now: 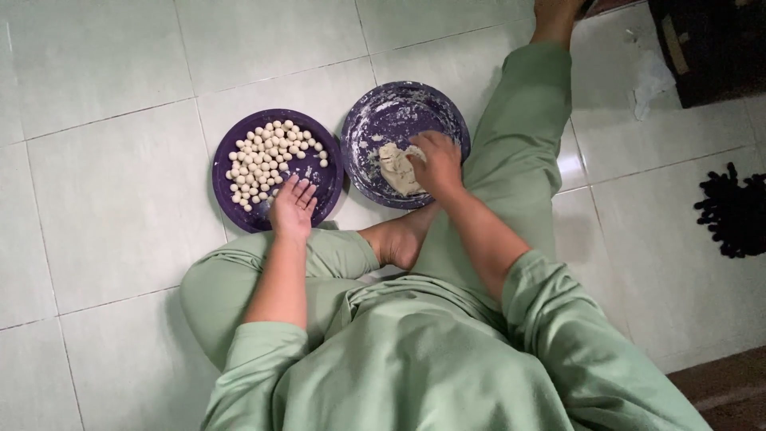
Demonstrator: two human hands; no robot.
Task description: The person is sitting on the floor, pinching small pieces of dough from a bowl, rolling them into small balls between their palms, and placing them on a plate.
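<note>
Right hand [437, 162] pinches at the pale dough lump [396, 168] in the floury purple plate on the right [375, 112]; left hand [293, 206] lies open, palm up and empty, on the left purple plate [227, 199]; many small dough balls [267, 160] sit rolled there, with a modest lump seemingly left to portion.

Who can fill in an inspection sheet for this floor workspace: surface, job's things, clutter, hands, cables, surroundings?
Surface: pale glossy tiled floor.
Job's things: round purple plate holding many small pale dough balls; flour-smeared round purple dish holding a pale dough lump.
Clutter: crumpled white paper.
Hands: left hand open, palm up, over the plate's near edge; right hand pinching the dough lump.
Cables: nothing seen.
Surroundings: dark cabinet; black shaggy mat.
</note>
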